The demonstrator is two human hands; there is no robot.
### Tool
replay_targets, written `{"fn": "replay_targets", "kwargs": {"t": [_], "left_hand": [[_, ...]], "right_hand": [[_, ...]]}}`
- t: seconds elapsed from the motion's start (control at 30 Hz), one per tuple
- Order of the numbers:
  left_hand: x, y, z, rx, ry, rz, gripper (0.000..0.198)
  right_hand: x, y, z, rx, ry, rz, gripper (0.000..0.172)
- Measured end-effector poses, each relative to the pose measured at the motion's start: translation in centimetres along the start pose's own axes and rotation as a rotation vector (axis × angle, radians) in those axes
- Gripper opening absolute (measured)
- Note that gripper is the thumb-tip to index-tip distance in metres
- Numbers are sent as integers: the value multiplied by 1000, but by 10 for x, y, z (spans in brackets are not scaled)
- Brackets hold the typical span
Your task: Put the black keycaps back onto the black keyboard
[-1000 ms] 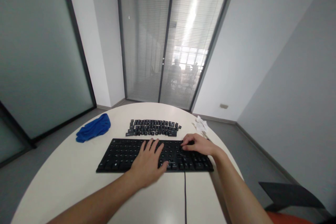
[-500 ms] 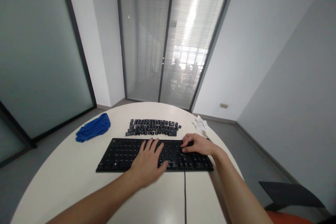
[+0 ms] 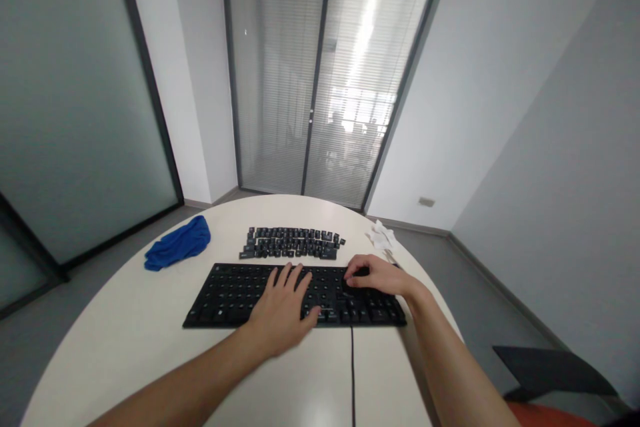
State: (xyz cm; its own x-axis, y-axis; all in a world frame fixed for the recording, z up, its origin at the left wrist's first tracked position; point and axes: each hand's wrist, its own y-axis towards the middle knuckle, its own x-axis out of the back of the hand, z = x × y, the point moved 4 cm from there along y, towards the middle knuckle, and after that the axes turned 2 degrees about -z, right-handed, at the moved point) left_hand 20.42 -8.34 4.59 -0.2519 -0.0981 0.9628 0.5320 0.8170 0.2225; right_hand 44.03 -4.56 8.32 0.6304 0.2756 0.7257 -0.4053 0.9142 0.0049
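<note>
A black keyboard [image 3: 235,293] lies flat on the table in the head view, many of its keycaps off. My left hand [image 3: 283,313] rests on its middle with the fingers spread, holding nothing visible. Over the right part of the keyboard, my right hand [image 3: 375,275] is pinched, thumb and index finger together. Whatever the fingertips hold, if anything, is too small or hidden to make out. Beyond the keyboard, loose black keycaps [image 3: 293,243] lie in several rows.
A blue cloth [image 3: 179,245] lies on the round white table [image 3: 125,333] at the left. Crumpled white tissue [image 3: 383,236] sits at the far right edge. The keyboard's cable [image 3: 353,373] runs toward me. A dark chair part [image 3: 555,370] stands at the right.
The fingertips of my right hand have drawn slightly closer together, with the thumb a little higher. My left hand and the keyboard stay where they were.
</note>
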Motion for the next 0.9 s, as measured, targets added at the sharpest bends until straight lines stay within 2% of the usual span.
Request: {"fn": "replay_targets", "kwargs": {"t": [0.2,0.4,0.9], "left_hand": [[-1,1,0,-4,8,-8,65],[2,0,-1,-2,-6,-2,66],[0,1,-1,0,-1,-10,66]], "right_hand": [[-1,0,-5,-54,-38,-101,41],[-3,0,-15,-192,-95,-58,59],[-2,6,-21,-231,-69,-32,56]]}}
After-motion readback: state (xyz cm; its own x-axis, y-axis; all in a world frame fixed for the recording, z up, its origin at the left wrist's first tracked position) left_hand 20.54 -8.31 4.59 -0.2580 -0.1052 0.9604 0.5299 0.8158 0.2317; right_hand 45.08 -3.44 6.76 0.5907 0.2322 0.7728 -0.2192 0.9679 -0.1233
